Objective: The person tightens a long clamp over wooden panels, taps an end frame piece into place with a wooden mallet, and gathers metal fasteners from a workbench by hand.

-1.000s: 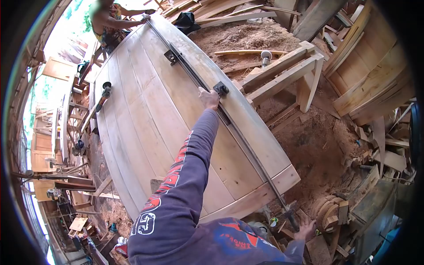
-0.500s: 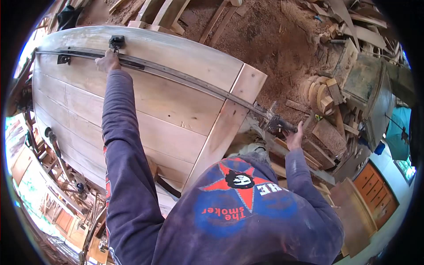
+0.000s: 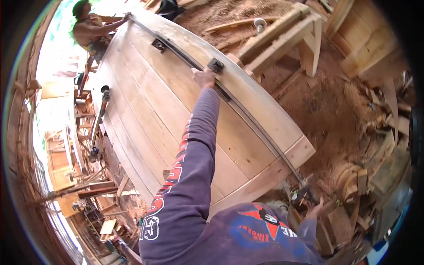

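My left grip (image 3: 204, 78) is closed around the long metal bar (image 3: 265, 138), apparently to steady it where it lies lengthwise on the pale wooden panel (image 3: 154, 97), beside a blocky black fitting (image 3: 215, 66). My right grip (image 3: 314, 209) is at the bar's dark near end; whether it clasps anything, I cannot tell. A co-worker's hand (image 3: 127, 16) meets the far end, perhaps for alignment. The planks look smooth, faintly grained, with straight seams.
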